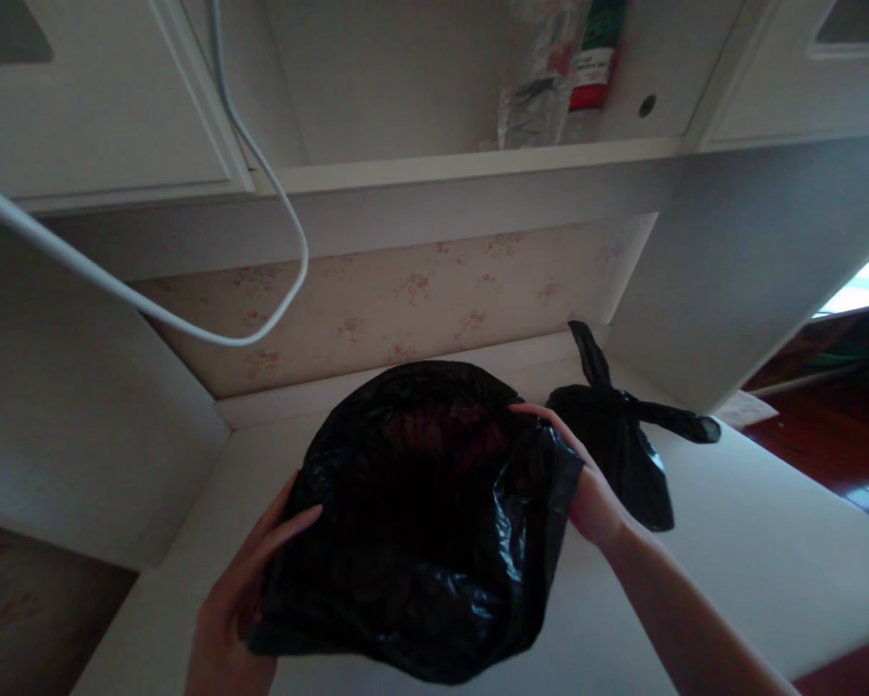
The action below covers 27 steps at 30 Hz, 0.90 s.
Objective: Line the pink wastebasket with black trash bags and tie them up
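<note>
A black plastic bag [420,541] stands open-mouthed on the white desk top [753,561], its dark inside showing. My left hand [242,599] grips its left rim, thumb laid over the edge. My right hand [586,483] holds the right rim, fingers stretched along the top of the opening. Just right of that hand lies a second black bag [622,445], knotted shut with its tied ends sticking up and to the right.
A white cable [188,329] hangs in a loop from the upper left over the desk. Floral wallpaper [405,300] backs the desk under a shelf holding plastic packets [550,77]. Reddish wood floor [840,445] lies to the right.
</note>
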Motion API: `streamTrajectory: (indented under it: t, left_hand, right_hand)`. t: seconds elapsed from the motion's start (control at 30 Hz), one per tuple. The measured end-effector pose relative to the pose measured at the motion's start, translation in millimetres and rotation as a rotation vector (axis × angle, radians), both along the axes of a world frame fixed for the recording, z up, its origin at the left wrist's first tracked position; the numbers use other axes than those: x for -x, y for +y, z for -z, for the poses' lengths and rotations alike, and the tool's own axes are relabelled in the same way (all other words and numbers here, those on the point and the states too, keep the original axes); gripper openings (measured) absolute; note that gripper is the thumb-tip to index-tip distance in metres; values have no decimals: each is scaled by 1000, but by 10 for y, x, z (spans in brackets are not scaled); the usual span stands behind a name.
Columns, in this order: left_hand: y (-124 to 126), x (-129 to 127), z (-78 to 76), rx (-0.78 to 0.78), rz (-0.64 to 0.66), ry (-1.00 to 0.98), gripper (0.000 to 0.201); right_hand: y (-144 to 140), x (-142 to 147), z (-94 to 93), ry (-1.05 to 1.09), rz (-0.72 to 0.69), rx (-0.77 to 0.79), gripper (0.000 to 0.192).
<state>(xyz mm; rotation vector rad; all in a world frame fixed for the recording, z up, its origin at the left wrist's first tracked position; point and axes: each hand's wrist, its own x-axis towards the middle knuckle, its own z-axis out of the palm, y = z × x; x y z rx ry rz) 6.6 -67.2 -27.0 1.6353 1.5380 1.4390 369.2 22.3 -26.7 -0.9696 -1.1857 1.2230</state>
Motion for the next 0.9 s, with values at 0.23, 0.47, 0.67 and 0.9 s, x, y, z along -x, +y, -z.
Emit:
streamTrajectory:
  t: [0.23,0.47,0.67,0.9]
  left_hand:
    - [-37,16,191,-108,-48,178,44]
    - [-193,-88,297,-288,-122,159,48]
    - [-227,-218,84,-284,-6,88,36]
    - [-84,133,110,-145,31,100,24]
  right_hand:
    - [-91,-63,108,-66,191,-155,65]
    - [-594,-249,262,-587,360,-729,60]
    - [-603,-280,52,-740,182,-963,25]
    - [-445,-87,-204,-417,284,-751,7]
